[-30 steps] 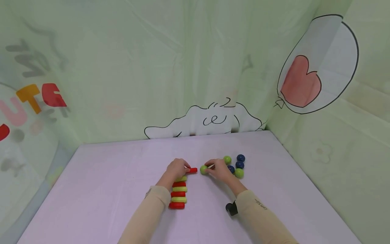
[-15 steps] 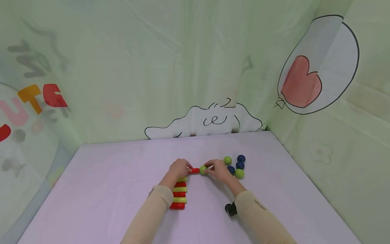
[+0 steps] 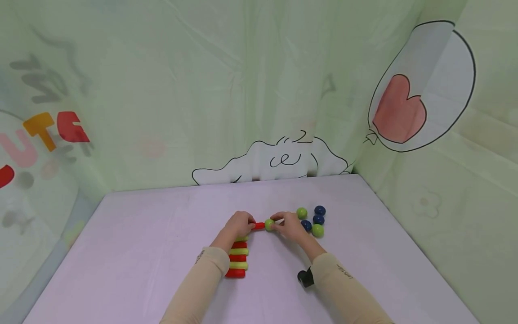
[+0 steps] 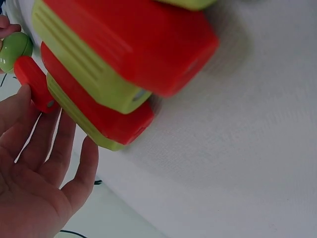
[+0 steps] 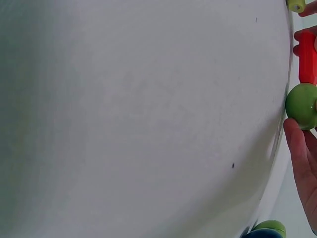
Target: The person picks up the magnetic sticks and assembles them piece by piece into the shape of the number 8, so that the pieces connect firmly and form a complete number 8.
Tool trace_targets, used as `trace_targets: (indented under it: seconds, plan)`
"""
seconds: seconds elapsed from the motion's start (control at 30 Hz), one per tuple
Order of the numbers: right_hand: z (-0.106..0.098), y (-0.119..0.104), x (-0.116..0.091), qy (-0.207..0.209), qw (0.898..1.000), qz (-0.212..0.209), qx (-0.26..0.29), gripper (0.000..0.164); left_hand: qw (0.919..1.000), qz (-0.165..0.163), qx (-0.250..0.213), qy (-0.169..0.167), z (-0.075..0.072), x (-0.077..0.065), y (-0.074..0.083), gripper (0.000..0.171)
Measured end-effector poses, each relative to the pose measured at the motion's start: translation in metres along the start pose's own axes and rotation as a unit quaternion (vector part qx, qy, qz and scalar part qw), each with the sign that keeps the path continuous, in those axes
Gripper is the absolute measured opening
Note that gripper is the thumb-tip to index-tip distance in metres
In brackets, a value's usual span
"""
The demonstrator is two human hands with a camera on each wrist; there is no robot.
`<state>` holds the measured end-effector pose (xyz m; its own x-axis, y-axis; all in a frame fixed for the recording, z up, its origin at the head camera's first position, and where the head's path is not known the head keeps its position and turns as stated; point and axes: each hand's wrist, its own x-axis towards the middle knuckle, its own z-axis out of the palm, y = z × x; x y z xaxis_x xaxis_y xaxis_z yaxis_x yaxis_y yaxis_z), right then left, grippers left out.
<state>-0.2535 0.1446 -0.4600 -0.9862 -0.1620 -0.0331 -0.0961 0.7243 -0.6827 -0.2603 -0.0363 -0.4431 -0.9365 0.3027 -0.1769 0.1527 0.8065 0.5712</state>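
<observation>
My left hand pinches a short red rod between thumb and fingers. The rod's end meets a green ball, which my right hand grips from the other side with its fingertips. In the right wrist view the red rod and green ball line up end to end. A silvery spot marks the near end of the red rod in the left wrist view. Below the left hand lies a column of alternating red rods and yellow-green rods, side by side.
Right of the right hand sit loose balls: dark blue balls and green balls. A black wrist device shows at the right sleeve. The pale lilac table backs onto a printed curtain.
The left hand has moved slightly right, bringing the red rod from a small gap up against the green ball. The right hand has stayed almost in place, still holding the ball.
</observation>
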Motion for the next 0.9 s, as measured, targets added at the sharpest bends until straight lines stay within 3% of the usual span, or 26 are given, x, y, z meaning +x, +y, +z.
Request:
trace_targets:
  seconds: [0.27,0.67,0.9]
  plan:
    - [0.002,0.000,0.002,0.005,1.000,-0.002,0.003,0.029,0.9997,0.013,0.019,-0.006,-0.002,-0.001,0.002,0.023]
    - [-0.007,0.002,-0.004,0.019,1.000,-0.004,0.017,0.030,0.9998,0.002,0.016,0.010,-0.002,-0.001,-0.002,0.019]
    - [-0.017,0.004,-0.007,0.028,0.999,-0.032,0.016,0.031,0.9997,-0.008,0.009,0.023,-0.001,0.000,-0.006,0.013]
